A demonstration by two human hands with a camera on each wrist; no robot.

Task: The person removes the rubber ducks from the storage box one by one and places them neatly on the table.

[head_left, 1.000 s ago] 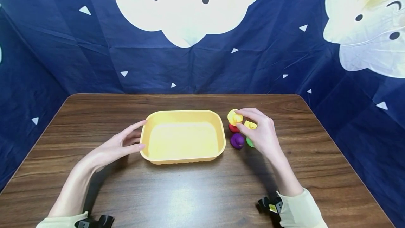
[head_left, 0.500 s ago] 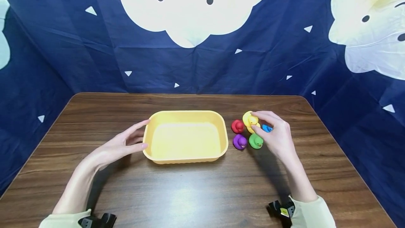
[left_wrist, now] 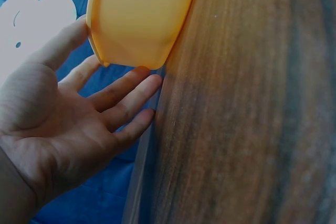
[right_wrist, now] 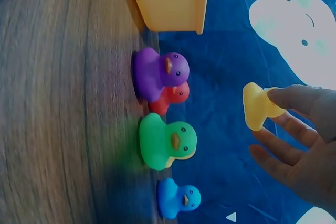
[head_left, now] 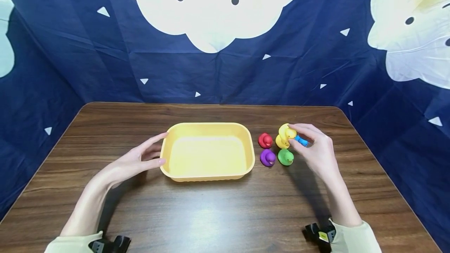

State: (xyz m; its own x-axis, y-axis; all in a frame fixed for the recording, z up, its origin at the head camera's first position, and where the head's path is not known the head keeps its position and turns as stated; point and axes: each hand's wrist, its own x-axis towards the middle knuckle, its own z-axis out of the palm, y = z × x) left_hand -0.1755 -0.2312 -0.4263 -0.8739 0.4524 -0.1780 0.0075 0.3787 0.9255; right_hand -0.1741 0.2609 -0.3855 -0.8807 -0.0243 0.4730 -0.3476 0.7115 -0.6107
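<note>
My left hand (head_left: pixel 126 165) touches the left end of a yellow plastic bin (head_left: pixel 207 177) with its fingertips. In the left wrist view its fingers are spread and fairly straight against the bin's end. My right hand (head_left: pixel 318 151) pinches a yellow rubber duck (right_wrist: pixel 254 106) between thumb and fingers, held up off the table. Below it stand a second yellow duck (head_left: pixel 281 143), partly covered in the head view, and a blue duck (head_left: pixel 301 141). A green duck (head_left: pixel 285 157), a purple duck (head_left: pixel 268 157) and a red duck (head_left: pixel 265 140) sit close by, right of the bin.
Everything stands on a brown wood-grain table (head_left: pixel 211 218) with rounded far corners. A dark blue cloth (head_left: pixel 158 65) with white clouds and triangles hangs behind it. Black wrist cameras sit at both cuffs.
My right hand has moved to the right with the yellow duck, from over the red duck to near the second yellow and blue ducks. The left hand stays at the bin.
</note>
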